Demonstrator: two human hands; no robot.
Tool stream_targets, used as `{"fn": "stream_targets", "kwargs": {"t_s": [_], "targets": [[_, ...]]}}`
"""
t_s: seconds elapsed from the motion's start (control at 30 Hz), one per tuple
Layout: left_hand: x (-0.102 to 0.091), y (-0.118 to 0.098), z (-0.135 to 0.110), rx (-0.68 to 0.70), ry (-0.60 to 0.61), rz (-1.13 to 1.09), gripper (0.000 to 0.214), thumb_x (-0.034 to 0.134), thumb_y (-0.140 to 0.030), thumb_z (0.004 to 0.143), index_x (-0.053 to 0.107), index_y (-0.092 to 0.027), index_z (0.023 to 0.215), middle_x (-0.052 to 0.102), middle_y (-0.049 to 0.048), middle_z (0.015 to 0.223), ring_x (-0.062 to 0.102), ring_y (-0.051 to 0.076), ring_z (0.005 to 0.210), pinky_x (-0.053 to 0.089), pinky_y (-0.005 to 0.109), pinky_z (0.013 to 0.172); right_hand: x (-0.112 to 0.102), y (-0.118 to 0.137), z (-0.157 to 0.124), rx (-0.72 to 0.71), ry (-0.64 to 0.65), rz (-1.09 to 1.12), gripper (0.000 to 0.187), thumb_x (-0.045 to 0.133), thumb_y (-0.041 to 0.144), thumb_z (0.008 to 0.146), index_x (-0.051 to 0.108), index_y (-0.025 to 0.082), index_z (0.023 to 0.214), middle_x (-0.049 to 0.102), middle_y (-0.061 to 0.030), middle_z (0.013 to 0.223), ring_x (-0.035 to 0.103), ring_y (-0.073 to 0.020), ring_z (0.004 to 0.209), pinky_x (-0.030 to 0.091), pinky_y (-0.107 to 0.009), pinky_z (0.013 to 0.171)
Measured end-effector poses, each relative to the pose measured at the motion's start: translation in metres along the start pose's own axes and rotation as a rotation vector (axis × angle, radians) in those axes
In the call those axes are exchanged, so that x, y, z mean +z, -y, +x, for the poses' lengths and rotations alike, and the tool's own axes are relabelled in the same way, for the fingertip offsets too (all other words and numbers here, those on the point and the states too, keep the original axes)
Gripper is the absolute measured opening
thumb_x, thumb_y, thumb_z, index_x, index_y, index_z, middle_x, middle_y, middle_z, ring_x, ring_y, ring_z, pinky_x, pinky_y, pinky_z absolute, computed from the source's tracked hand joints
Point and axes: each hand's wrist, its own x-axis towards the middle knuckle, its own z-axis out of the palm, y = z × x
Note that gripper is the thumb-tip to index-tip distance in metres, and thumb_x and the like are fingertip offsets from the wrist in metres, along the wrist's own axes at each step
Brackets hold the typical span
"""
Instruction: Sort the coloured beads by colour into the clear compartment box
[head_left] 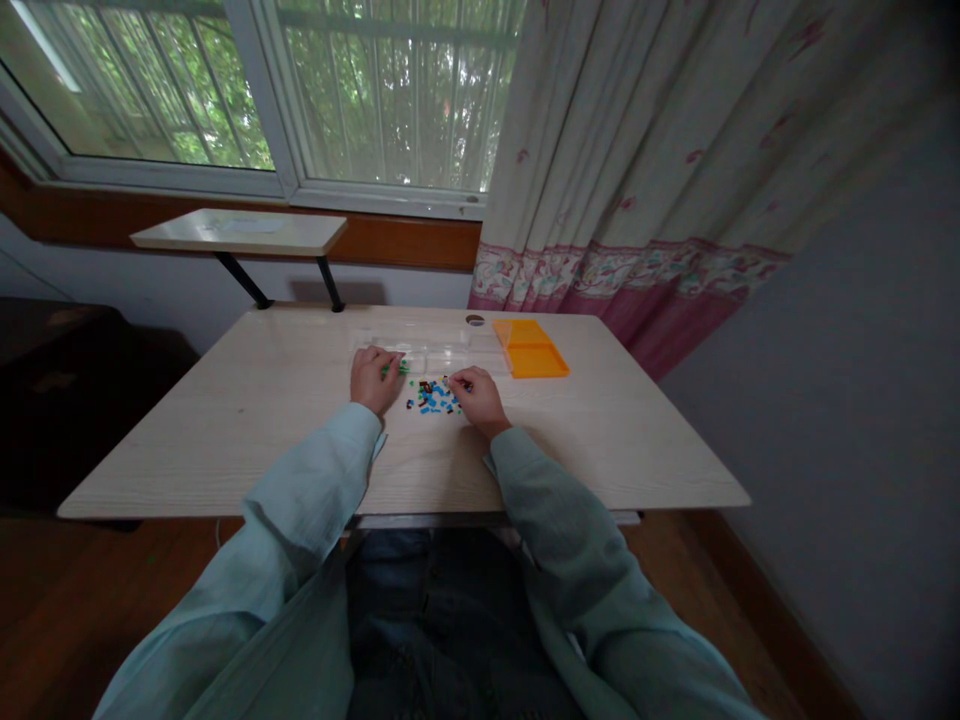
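A pile of tiny blue, dark brown and green building bricks (433, 397) lies on the table between my hands. My left hand (373, 380) is at the pile's left, its fingers closed around small green bricks (395, 369) beside the clear box. At the right edge of the pile rests my right hand (478, 396), with thumb and fingertips pinched together. What they hold, if anything, is too small to make out. Behind the pile lies a clear plastic box (442, 350) with divided compartments.
An orange plastic case (531, 350) lies right of the clear box on the pale wooden table (300, 440). A round cable hole (475, 320) is near the back edge. A raised shelf (240, 230) stands at the back left, and a curtain (600, 200) hangs behind.
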Motion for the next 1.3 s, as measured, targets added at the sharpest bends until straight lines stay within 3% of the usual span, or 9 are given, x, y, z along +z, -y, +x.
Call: {"fn": "stream_targets", "kwargs": {"t_s": [0.27, 0.43, 0.63, 0.8, 1.1, 1.3], "targets": [[0.004, -0.033, -0.007, 0.331, 0.212, -0.167, 0.025, 0.056, -0.039, 0.086, 0.07, -0.026, 0.102, 0.059, 0.0048, 0.087, 0.049, 0.019, 0.087, 0.04, 0.036, 0.08, 0.009, 0.002, 0.001, 0.066, 0.043, 0.243, 0.023, 0.058, 0.038, 0.081, 0.067, 0.018, 0.075, 0.06, -0.0024, 0.076, 0.055, -0.0141, 0.071, 0.045, -0.027, 0.065], [0.008, -0.036, -0.009, 0.351, 0.201, -0.173, 0.024, 0.056, -0.039, 0.086, 0.07, -0.024, 0.099, 0.06, 0.0047, 0.084, 0.049, 0.019, 0.085, 0.04, 0.036, 0.077, 0.014, 0.0, -0.001, 0.098, 0.046, 0.312, 0.028, 0.056, 0.042, 0.082, 0.068, 0.018, 0.074, 0.06, -0.0027, 0.076, 0.056, -0.0143, 0.071, 0.047, -0.027, 0.065], [0.01, -0.034, -0.009, 0.347, 0.162, -0.191, 0.022, 0.056, -0.038, 0.087, 0.071, -0.025, 0.096, 0.061, 0.0045, 0.081, 0.049, 0.019, 0.083, 0.041, 0.035, 0.075, 0.018, -0.002, -0.002, 0.156, 0.085, 0.365, 0.029, 0.055, 0.044, 0.082, 0.068, 0.019, 0.078, 0.06, -0.0027, 0.078, 0.055, -0.0139, 0.07, 0.047, -0.022, 0.052], [0.01, -0.033, -0.009, 0.362, 0.164, -0.185, 0.023, 0.054, -0.038, 0.088, 0.071, -0.026, 0.097, 0.061, 0.0043, 0.081, 0.049, 0.018, 0.082, 0.041, 0.035, 0.075, 0.017, -0.002, -0.002, 0.094, 0.069, 0.283, 0.025, 0.053, 0.038, 0.085, 0.068, 0.018, 0.077, 0.059, -0.0025, 0.077, 0.056, -0.0142, 0.075, 0.048, -0.025, 0.064], [0.008, -0.031, -0.008, 0.255, 0.194, -0.166, 0.027, 0.05, -0.04, 0.089, 0.072, -0.027, 0.096, 0.061, 0.0055, 0.084, 0.05, 0.02, 0.086, 0.041, 0.037, 0.08, 0.012, 0.003, -0.002, -0.066, 0.095, -0.019, 0.021, 0.051, 0.028, 0.089, 0.07, 0.019, 0.085, 0.063, -0.004, 0.083, 0.055, -0.0161, 0.086, 0.041, -0.029, 0.083], [0.004, -0.004, 0.001, 0.021, 0.014, -0.061, 0.029, 0.047, -0.039, 0.091, 0.072, -0.025, 0.098, 0.06, 0.0053, 0.082, 0.051, 0.021, 0.087, 0.04, 0.038, 0.083, 0.01, 0.006, -0.003, -0.116, 0.209, -0.212, 0.019, 0.056, 0.031, 0.088, 0.071, 0.022, 0.095, 0.065, -0.0053, 0.092, 0.051, -0.0185, 0.092, 0.035, -0.031, 0.086]]}}
